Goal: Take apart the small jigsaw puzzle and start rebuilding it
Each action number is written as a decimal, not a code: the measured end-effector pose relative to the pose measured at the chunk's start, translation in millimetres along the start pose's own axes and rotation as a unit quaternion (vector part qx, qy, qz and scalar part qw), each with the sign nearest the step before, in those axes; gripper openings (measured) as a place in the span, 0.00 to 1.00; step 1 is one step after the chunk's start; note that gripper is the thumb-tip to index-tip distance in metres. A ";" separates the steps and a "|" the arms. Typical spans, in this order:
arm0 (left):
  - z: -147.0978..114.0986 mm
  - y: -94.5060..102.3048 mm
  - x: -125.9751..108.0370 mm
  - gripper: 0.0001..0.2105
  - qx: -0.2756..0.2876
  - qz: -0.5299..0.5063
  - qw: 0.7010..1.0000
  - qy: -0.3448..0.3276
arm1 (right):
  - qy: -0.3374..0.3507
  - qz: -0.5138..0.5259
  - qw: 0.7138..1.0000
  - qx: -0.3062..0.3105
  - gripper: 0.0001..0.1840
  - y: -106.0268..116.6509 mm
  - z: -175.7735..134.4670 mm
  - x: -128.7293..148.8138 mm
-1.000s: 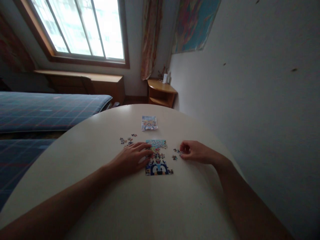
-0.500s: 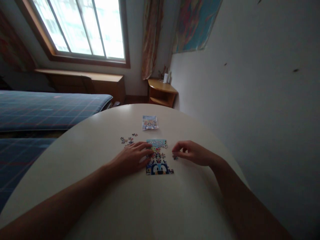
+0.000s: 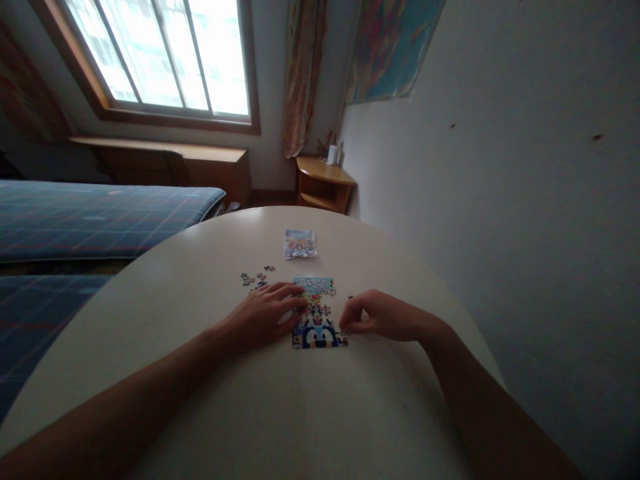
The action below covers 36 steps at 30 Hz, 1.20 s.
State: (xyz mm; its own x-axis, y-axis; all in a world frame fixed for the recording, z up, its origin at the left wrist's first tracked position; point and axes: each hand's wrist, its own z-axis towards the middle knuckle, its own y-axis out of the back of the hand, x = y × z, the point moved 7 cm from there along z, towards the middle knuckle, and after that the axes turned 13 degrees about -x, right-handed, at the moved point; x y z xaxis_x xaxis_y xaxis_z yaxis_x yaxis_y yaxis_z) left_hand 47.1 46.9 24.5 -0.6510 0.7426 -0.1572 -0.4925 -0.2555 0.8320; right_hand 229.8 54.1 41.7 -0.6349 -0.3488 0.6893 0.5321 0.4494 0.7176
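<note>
Head view, sole entry.

Item: your right hand (image 3: 373,317). Changed: half a second ago it was over the loose pieces right of the puzzle; now it is nearer you, at the puzzle's lower right edge. In judgement, your work has passed from picking among pieces to that edge. Fingers: thumb and forefinger bent together at the tips; whether a piece is between them, you cannot tell from here.

Item: your left hand (image 3: 265,310). Unchanged; fingers extended, laid flat over the puzzle's left edge, gripping nothing visible.

Item: jigsaw puzzle (image 3: 318,337), part-assembled, flat on the white round surface (image 3: 320,413) between your hands. Pale-blue band on top, glare across it; narrower multicoloured middle, ragged on the right; blue cartoon dog's face below.

Item: loose puzzle pieces (image 3: 245,279), beyond your left hand.

Item: printed picture sheet (image 3: 300,245), beyond the puzzle, similar dog artwork.
</note>
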 end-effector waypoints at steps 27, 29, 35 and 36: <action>-1.0 -0.4 0.6 0.13 -0.011 -0.004 1.000 0.000 | 0.013 -0.028 0.997 -0.070 0.08 -0.6 8.2 -5.4; -0.9 -0.6 0.6 0.13 -0.009 -0.003 1.000 -0.001 | 0.016 -0.031 0.997 -0.074 0.08 -1.0 8.8 -5.1; -0.5 -0.4 0.1 0.13 -0.005 0.001 1.000 -0.002 | 0.025 -0.032 0.997 -0.071 0.08 -2.5 9.3 -3.3; -0.4 -0.2 -0.2 0.13 -0.005 0.000 1.000 -0.002 | 0.026 -0.035 0.997 -0.071 0.08 -2.6 9.4 -3.7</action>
State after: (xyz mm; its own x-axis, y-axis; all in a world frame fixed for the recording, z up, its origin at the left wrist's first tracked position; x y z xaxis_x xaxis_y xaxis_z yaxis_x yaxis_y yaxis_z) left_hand 47.1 46.5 24.2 -0.6477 0.7459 -0.1553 -0.4987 -0.2609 0.8266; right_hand 225.5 62.0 36.3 -0.6460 -0.4182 0.6386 0.5639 0.3024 0.7685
